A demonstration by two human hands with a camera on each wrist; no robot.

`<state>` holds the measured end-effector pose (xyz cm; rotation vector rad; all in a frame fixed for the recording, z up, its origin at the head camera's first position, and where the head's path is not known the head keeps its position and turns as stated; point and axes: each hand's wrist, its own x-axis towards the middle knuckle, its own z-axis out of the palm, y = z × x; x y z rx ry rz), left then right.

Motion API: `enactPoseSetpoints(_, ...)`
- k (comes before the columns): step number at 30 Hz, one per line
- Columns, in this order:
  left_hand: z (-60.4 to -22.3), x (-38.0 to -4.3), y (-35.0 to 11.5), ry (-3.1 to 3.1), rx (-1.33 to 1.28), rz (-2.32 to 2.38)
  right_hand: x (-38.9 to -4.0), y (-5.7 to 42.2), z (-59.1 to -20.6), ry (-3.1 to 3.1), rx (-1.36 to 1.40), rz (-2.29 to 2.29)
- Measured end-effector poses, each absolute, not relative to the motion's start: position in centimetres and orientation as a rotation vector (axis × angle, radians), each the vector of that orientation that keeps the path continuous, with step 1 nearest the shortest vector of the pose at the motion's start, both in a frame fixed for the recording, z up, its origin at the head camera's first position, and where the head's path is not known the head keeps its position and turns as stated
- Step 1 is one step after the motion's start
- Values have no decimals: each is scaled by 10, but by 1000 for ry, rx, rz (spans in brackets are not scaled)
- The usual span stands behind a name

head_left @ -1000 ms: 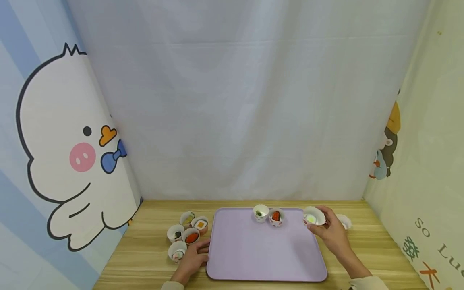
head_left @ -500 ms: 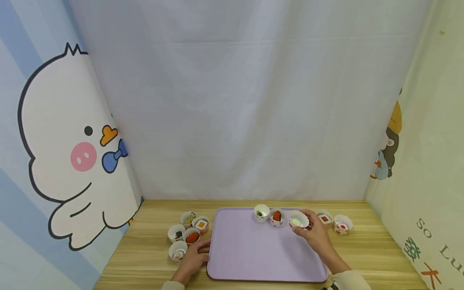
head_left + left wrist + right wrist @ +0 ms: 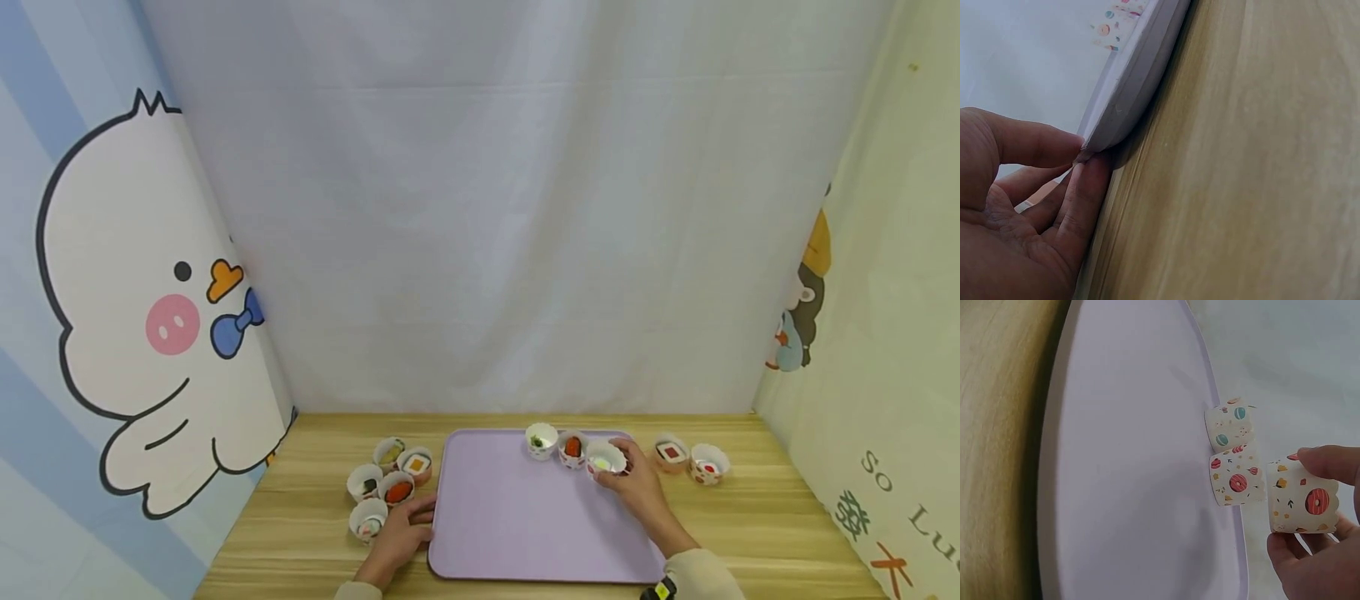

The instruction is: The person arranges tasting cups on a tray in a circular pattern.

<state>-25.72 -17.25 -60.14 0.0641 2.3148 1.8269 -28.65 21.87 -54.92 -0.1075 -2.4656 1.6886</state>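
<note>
A lilac tray lies on the wooden table. My left hand is at its left edge; in the left wrist view the thumb and fingertips pinch the tray's rim. My right hand grips a scalloped white paper baking cup with a red doughnut print, thumb on one side and fingers on the other. Something pale yellow-green shows inside that cup. It is held over the tray's back right, close beside a cup with an orange-red piece. Left of that stands a cup with green bits.
Several filled paper cups cluster left of the tray, among them one with a red piece and one beside my left hand. Right of the tray stand a cup with a dark red square and another with a red centre.
My right hand has carried its paper cup leftward, from the tray's right edge to beside the two cups at the back. Two cups on the right came into fuller view. The left hand stayed put.
</note>
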Motion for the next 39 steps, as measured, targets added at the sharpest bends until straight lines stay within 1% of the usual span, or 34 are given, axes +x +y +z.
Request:
enactPoseSetpoints(13,-605,-257,-173,2303,71,1847,-294,217,-563,-2544,-199,1585)
enactPoseSetpoints(39,-603,-256,-173,2285,81,1864,-300,217,-572,-2653,-215,1524)
